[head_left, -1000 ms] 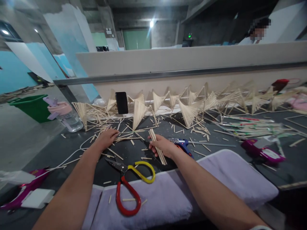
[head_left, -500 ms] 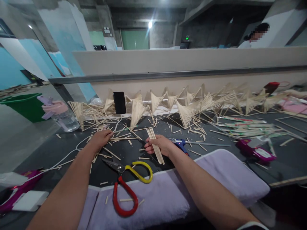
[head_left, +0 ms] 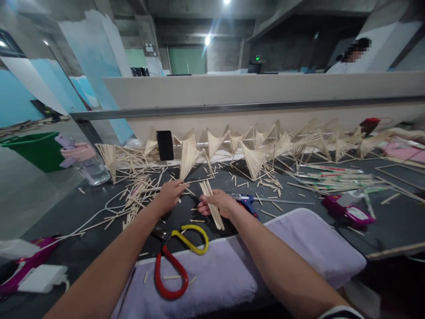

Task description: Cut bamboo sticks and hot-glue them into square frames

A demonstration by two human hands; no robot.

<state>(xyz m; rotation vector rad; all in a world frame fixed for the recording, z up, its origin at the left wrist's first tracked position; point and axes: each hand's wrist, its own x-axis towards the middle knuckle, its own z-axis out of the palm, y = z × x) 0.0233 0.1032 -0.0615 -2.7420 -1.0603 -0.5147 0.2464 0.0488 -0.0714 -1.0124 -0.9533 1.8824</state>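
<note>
Risk: the stick bundle (head_left: 216, 217) could fan out or slip if the right hand's (head_left: 219, 204) grip slackens — nothing visibly ties it. That wrist could also bump the blue glue gun (head_left: 246, 203) just beside it if it swings outward. Bundle sits tilted across the right hand, over the dark table (head_left: 395, 228), thumb on top, fingers curled beneath. Left hand (head_left: 171, 195) knuckles up, thumb and forefinger drawn together at a thin stick (head_left: 195, 180) — can't tell if they pinch it. Forearms angle inward, scissors (head_left: 166, 250) between, handles spread, partly on towel (head_left: 229, 266).
</note>
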